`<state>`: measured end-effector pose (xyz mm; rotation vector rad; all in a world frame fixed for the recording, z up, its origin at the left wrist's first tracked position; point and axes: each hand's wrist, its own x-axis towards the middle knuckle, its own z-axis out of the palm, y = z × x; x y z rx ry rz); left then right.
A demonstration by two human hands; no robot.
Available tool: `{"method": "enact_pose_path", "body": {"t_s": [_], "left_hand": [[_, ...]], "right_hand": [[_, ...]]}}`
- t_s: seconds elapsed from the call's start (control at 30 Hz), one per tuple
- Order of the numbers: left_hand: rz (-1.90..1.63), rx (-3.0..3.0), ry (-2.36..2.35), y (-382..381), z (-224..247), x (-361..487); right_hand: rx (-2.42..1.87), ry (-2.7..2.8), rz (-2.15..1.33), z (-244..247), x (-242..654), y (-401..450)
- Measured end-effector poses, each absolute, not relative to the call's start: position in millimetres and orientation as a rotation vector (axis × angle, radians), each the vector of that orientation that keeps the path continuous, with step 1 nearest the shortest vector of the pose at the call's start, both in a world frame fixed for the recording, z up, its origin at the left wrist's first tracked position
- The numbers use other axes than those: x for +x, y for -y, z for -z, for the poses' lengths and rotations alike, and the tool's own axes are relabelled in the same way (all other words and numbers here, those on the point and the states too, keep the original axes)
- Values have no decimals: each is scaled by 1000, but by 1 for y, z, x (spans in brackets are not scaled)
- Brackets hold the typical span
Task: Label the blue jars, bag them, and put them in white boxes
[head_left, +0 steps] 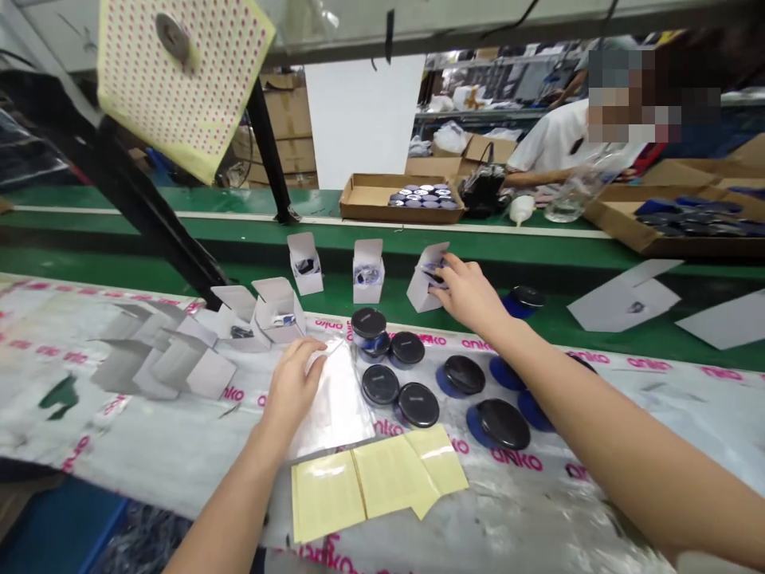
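My left hand [292,384] pinches the top of a clear plastic bag [335,402] lying on the printed sheet covering the bench [179,446]. My right hand [469,296] reaches over the bench edge, its fingers at the open top of a small white cardboard box [421,281] on the green conveyor belt [382,255]. Several round black discs with blue undersides, such as one [380,384] and another [502,424], lie between my hands. Pale yellow paper leaflets [376,482] lie just below the bag.
Several open white boxes [278,309] stand along the bench edge and belt, with flat box blanks [625,296] at right. Cardboard trays of round items [400,199] sit on the belt's far side. A co-worker in a white shirt [555,143] works beyond. A dotted sticker sheet [179,80] hangs upper left.
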<state>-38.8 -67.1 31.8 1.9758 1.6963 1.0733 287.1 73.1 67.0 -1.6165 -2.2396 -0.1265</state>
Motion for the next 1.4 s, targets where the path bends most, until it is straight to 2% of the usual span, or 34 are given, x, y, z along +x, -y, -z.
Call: {"method": "enact_pose_path", "body": {"t_s": [0.17, 0.33, 0.5, 0.67, 0.73, 0.8, 0.87, 0.97, 1.23, 1.4], "left_hand": [[-844, 2063, -1823, 60, -40, -39], [-776, 1996, -1878, 50, -35, -26], [-898, 1893, -1854, 48, -47, -34], [-1104, 1703, -1842, 68, -80, -51], [-1237, 1600, -1796, 80, -95, -52], [-1331, 1543, -1736, 91, -106, -51], [-1370, 1533, -1662, 99, -111, -49], [-1405, 1473, -1520, 104, -106, -45], [-1501, 775, -1295, 110, -70, -39], [-1398, 825, -1271, 120, -62, -44]], "right_hand": [[-1573, 2428, 243, -61, 278, -62], [-1591, 2508, 310, -53, 265, -58], [-1645, 2512, 287, -59, 269, -54], [-1558, 2267, 313, -94, 250, -13], [-1324, 2193, 150, -108, 228, 20], [-1124, 2228, -258, -117, 201, 53], [-1087, 2188, -677, -119, 172, 77], [-1120, 2004, -989, -112, 138, 92], [-1092, 1866, -1110, -82, 104, 86], [-1118, 1863, -1122, -72, 97, 79]]}}
